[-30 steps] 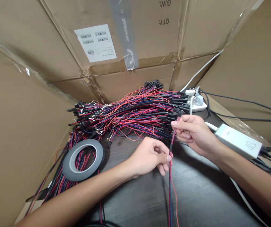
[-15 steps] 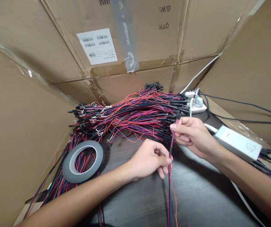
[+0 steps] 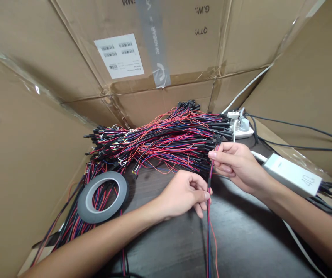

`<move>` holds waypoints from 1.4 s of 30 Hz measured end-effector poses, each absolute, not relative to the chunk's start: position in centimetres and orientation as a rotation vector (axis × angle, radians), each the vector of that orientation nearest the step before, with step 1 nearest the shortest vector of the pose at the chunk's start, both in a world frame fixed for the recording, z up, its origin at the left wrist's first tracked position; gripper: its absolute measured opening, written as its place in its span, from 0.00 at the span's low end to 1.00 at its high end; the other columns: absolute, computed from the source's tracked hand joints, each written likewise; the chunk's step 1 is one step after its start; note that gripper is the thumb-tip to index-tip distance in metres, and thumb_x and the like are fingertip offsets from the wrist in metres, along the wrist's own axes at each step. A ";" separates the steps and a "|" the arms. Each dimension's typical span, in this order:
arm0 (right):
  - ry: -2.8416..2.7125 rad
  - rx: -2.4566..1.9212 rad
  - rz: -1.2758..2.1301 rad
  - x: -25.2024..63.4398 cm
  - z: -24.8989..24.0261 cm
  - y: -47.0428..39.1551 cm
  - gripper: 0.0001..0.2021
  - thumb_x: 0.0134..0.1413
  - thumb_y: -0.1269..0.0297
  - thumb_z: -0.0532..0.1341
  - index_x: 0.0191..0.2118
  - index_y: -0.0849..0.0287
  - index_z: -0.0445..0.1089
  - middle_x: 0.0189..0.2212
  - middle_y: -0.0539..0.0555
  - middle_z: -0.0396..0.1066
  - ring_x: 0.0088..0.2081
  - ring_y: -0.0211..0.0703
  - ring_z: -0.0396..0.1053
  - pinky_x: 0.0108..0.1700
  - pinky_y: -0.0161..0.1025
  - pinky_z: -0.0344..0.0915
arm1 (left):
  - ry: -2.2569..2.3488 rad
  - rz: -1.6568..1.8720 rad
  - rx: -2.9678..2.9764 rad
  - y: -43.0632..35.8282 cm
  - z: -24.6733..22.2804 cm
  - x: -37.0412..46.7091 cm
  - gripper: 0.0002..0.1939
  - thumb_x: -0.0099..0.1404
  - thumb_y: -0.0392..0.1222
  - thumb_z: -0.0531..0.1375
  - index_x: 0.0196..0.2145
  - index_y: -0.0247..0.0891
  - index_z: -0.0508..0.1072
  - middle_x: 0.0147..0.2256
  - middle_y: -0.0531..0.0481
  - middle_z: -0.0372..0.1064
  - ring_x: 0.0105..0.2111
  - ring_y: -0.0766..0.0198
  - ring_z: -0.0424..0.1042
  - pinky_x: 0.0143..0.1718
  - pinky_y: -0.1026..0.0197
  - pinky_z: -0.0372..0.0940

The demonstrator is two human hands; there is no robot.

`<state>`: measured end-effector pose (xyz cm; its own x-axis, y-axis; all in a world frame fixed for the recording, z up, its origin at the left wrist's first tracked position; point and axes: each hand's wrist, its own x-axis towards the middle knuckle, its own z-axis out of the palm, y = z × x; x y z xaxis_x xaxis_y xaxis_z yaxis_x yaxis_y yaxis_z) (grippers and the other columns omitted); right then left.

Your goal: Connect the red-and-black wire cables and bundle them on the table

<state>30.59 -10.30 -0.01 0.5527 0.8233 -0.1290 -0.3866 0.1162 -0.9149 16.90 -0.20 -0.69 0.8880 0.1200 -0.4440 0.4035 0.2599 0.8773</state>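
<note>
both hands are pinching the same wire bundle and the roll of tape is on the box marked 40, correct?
Not quite: the head view shows the roll of tape on the wires at the left. The left hand and right hand do pinch the same wire bundle.

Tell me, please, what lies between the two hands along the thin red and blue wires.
The head view shows a short black band on those wires.
</note>
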 end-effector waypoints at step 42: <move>-0.490 -1.231 0.970 28.8 0.2 -10.5 0.16 0.32 0.64 0.75 0.19 0.62 0.66 0.11 0.47 0.63 0.12 0.26 0.50 0.15 0.29 0.40 | 0.504 0.052 1.399 0.4 1.1 17.2 0.15 0.45 0.41 0.72 0.23 0.31 0.70 0.16 0.57 0.64 0.12 0.76 0.58 0.11 0.73 0.55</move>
